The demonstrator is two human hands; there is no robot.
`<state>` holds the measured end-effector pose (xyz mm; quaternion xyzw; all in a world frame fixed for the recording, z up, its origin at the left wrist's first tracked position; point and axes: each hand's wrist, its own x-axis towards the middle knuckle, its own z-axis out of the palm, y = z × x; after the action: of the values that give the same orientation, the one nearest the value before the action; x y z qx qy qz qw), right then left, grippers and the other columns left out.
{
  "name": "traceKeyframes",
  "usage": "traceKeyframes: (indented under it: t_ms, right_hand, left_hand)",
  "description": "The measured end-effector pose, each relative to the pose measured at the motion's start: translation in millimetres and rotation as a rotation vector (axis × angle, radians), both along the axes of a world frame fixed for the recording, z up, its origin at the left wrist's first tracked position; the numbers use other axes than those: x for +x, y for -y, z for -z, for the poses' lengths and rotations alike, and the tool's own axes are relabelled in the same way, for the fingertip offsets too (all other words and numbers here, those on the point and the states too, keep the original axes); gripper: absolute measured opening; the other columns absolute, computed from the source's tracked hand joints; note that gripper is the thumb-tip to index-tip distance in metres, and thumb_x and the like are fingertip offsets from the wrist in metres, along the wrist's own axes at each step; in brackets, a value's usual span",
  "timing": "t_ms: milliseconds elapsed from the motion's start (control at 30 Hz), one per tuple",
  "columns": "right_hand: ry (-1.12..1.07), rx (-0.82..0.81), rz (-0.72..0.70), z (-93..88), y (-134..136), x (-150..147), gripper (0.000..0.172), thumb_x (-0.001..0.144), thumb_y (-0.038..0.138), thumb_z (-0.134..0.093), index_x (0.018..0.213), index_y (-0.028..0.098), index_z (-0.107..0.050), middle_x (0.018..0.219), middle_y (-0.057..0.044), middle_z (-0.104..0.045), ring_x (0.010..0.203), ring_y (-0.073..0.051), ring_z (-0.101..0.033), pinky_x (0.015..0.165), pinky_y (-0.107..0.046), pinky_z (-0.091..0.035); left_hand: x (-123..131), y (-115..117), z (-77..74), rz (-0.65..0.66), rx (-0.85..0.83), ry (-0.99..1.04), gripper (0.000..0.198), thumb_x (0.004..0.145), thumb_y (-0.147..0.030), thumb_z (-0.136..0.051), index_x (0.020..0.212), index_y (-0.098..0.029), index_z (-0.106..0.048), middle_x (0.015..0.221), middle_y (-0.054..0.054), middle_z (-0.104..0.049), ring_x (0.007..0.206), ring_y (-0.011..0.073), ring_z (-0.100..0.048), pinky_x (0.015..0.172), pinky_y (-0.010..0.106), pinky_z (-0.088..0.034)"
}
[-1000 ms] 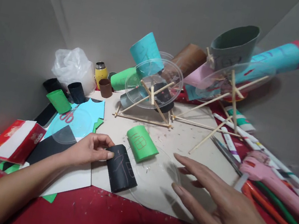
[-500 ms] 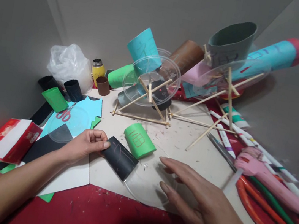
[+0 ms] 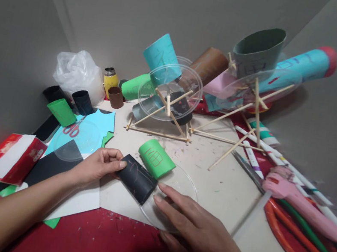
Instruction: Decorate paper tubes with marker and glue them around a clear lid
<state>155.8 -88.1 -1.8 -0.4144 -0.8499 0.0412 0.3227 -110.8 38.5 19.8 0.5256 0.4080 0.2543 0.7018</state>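
Observation:
My left hand (image 3: pixel 96 166) pinches the near end of a black paper tube (image 3: pixel 138 179) that lies tilted on the beige board (image 3: pixel 229 189). A green paper tube (image 3: pixel 156 159) with a drawn window lies just behind it, touching it. My right hand (image 3: pixel 192 228) reaches in from the lower right with fingers stretched out flat over a clear plastic disc (image 3: pixel 189 184), its fingertips close to the black tube's far end. It holds nothing.
Behind stand two stick-and-disc wheels (image 3: pixel 170 96) carrying paper cups. Scissors (image 3: pixel 73 129), blue paper and a clear lid lie at the left, with dark and green tubes, a plastic bag (image 3: pixel 78 71) and a yellow bottle. Markers, a pink tool (image 3: pixel 301 206) and orange-green loops fill the right.
My right hand has slid left across the clear disc toward the black tube. My left hand has turned the black tube to lie flatter, closer to the green one.

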Motion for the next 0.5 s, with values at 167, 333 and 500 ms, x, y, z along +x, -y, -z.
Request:
traceKeyframes:
  t_ms: [167, 333, 500]
  right_hand:
    - [0.098, 0.041, -0.002, -6.5, -1.0, -11.7, 0.047, 0.087, 0.008, -0.051, 0.13, 0.021, -0.064, 0.137, -0.021, -0.068, 0.108, -0.026, -0.076, 0.082, -0.038, -0.067]
    - [0.205, 0.035, -0.032, -1.8, -5.7, -22.5, 0.046, 0.09, 0.009, -0.053, 0.133, 0.02, -0.062, 0.141, -0.026, -0.064, 0.098, -0.031, -0.079, 0.071, -0.045, -0.068]
    - [0.244, 0.079, -0.049, 1.2, -10.5, -25.5, 0.04, 0.096, 0.012, -0.049, 0.133, 0.017, -0.062, 0.14, -0.027, -0.064, 0.096, -0.03, -0.079, 0.067, -0.042, -0.067]
  left_hand:
    - [0.9, 0.4, -1.5, 0.012, -0.01, 0.001, 0.044, 0.073, -0.051, -0.089, 0.072, -0.013, -0.066, 0.066, -0.001, -0.06, 0.06, 0.0087, -0.052, 0.062, 0.022, -0.042]
    - [0.8, 0.4, 0.0, 0.009, -0.027, 0.012, 0.045, 0.073, -0.051, -0.089, 0.074, -0.012, -0.067, 0.067, 0.0, -0.062, 0.062, 0.0086, -0.054, 0.063, 0.022, -0.043]
    - [-0.3, 0.7, 2.8, 0.015, -0.018, 0.011, 0.045, 0.073, -0.051, -0.089, 0.074, -0.012, -0.068, 0.068, 0.0, -0.063, 0.062, 0.008, -0.055, 0.062, 0.02, -0.045]
